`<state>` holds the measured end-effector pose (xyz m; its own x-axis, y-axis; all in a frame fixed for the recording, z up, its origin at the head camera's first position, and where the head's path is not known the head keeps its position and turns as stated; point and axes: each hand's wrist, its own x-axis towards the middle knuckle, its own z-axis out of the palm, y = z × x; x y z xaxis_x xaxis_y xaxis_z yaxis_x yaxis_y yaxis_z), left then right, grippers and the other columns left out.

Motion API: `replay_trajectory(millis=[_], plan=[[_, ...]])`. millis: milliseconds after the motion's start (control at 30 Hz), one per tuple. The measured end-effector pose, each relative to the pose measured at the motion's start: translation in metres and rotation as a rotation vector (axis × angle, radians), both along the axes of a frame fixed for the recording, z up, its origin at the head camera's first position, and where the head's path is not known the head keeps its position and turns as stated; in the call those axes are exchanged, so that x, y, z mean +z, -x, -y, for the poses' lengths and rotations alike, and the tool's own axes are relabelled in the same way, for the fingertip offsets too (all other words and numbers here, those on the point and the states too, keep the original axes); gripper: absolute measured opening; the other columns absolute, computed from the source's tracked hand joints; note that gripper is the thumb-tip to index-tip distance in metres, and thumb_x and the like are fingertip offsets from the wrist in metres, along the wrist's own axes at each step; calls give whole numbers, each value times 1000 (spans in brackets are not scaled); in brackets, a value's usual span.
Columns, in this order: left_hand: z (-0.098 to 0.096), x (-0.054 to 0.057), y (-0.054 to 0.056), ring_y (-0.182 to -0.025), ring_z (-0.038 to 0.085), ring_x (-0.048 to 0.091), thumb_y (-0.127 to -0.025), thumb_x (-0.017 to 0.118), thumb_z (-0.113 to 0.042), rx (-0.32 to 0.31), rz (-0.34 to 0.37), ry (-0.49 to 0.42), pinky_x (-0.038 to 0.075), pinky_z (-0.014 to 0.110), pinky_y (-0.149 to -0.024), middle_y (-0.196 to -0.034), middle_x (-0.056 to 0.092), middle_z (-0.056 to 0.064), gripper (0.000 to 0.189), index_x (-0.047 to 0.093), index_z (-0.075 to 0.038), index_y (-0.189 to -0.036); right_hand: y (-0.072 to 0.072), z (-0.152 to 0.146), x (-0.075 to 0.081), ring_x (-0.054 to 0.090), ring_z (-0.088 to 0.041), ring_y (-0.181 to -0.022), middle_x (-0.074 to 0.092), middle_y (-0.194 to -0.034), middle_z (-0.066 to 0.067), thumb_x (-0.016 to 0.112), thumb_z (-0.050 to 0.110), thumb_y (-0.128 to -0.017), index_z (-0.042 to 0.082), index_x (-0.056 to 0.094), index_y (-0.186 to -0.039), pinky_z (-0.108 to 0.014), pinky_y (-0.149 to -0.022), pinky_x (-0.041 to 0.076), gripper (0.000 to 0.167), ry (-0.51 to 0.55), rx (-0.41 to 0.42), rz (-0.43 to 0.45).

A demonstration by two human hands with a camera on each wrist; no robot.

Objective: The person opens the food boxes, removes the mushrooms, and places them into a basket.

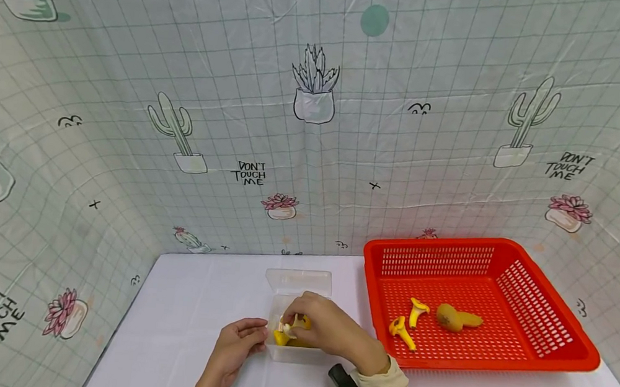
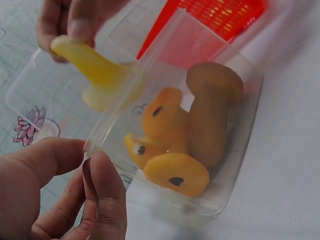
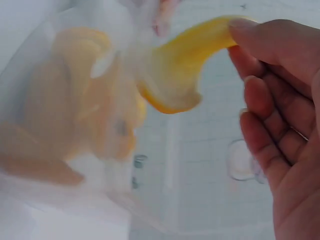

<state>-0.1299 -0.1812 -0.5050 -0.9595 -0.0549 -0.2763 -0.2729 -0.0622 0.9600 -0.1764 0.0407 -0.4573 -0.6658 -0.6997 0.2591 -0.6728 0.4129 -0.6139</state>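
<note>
My right hand (image 1: 325,324) pinches a yellow mushroom (image 3: 187,55) by the end of its stem, cap downward, at the opening of a clear plastic box (image 1: 294,356). With thumb and fingertips my left hand (image 1: 235,347) grips the box's rim at its left side. Through the box wall in the left wrist view I see several yellow mushrooms (image 2: 177,175) beside a thick brown mushroom (image 2: 207,125). The box's lid (image 1: 298,279) is hinged back behind it.
To the right stands a red perforated basket (image 1: 546,362). It holds two yellow mushrooms (image 1: 418,313) and a brown lump with a narrow stem (image 1: 457,318). A white cloth (image 1: 182,293) covers the table, and a patterned sheet (image 1: 336,152) hangs behind and at the sides.
</note>
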Motion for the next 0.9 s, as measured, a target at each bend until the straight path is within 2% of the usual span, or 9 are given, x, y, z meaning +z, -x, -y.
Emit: replay_trajectory(millis=[167, 467, 700, 900], plan=[[0, 0, 1, -74, 10, 62, -96, 67, 5, 4, 8, 2, 59, 19, -66, -89, 70, 3, 34, 59, 21, -125, -8, -14, 11, 61, -13, -93, 72, -98, 7, 83, 7, -91, 14, 75, -98, -23, -87, 56, 13, 65, -24, -153], [-1, 1, 1, -74, 11, 63, -96, 67, 6, 18, 12, 11, 59, 20, -66, -89, 71, 4, 34, 59, 22, -126, -19, -40, 13, 60, -12, -103, 72, -105, 9, 87, 8, -88, 17, 74, -100, -28, -93, 58, 20, 92, -88, -219], [-2, 3, 1, -71, 9, 62, -95, 67, 7, 23, 10, 12, 58, 19, -65, -87, 71, 4, 34, 59, 22, -124, -25, -61, 16, 61, -12, -101, 70, -105, 8, 90, 4, -82, 16, 72, -100, -26, -89, 60, 28, 118, -116, -327], [-2, 3, 0, -71, 9, 62, -95, 67, 7, 26, 8, 11, 58, 19, -65, -86, 70, 4, 33, 59, 22, -124, -30, -78, 19, 60, -10, -98, 70, -103, 9, 93, 2, -78, 17, 72, -98, -27, -86, 60, 32, 115, -196, -394]])
